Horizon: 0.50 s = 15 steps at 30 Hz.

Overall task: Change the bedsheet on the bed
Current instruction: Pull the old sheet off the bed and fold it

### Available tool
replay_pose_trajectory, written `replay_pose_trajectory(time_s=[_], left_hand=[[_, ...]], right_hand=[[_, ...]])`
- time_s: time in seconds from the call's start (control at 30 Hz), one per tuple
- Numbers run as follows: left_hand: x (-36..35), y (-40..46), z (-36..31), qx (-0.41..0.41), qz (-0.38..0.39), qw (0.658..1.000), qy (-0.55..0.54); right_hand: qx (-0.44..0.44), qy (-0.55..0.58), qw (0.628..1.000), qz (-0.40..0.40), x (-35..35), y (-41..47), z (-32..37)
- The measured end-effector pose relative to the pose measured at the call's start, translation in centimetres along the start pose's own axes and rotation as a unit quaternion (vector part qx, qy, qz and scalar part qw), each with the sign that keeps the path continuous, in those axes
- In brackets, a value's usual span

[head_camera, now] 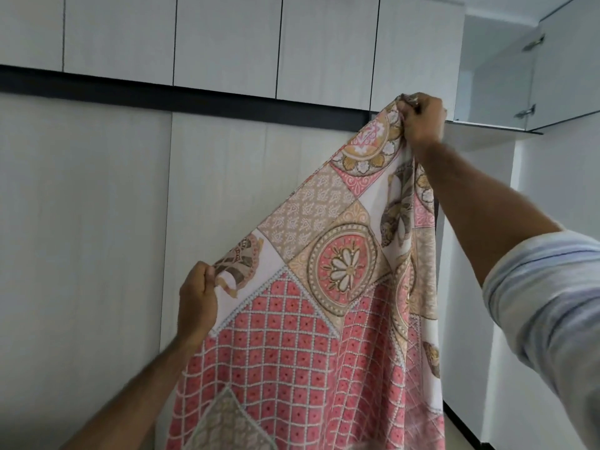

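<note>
White wardrobe doors (113,206) behind; left hand (196,303) and right hand (423,118) clench the bedsheet's (308,336) edge (probably unfolding it); next, spread it wide.

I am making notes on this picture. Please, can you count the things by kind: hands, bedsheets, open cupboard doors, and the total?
Hands: 2, left hand and right hand, each with a grip on the sheet's edge
Bedsheets: 1, patterned pink bedsheet, held up and hanging
Open cupboard doors: 1, upper cupboard door at top right
Total: 4

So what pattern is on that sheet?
Pink lattice and floral medallion patchwork on the bedsheet, head view.
</note>
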<state>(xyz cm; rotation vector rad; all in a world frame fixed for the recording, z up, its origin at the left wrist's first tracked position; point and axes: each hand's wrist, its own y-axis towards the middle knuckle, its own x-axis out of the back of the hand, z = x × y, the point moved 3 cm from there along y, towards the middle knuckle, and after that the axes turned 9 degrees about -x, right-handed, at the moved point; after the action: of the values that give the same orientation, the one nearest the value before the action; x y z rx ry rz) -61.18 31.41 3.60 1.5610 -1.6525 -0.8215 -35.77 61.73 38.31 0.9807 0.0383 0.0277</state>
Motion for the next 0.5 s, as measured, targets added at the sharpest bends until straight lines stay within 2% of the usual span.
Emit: replay_pose_trajectory(time_s=[0.2, 0.33, 0.43, 0.5], left_hand=[[3.1, 1.9, -0.9, -0.099, -0.022, 0.988, 0.115], [5.6, 3.8, -1.3, -0.182, 0.029, 0.971, 0.152], [7.7, 5.4, -3.0, -0.243, 0.067, 0.949, 0.189], [8.5, 6.4, -3.6, -0.214, 0.057, 0.957, 0.186]], right_hand=[[-0.022, -0.013, 1.0, 0.012, 0.8, -0.4, -1.3], [-0.028, 0.003, 0.999, 0.023, 1.9, -0.9, -1.9], [-0.027, 0.087, 0.995, 0.031, 3.0, -0.9, -1.2], [-0.006, 0.168, 0.985, 0.038, 3.9, -0.5, -0.1]])
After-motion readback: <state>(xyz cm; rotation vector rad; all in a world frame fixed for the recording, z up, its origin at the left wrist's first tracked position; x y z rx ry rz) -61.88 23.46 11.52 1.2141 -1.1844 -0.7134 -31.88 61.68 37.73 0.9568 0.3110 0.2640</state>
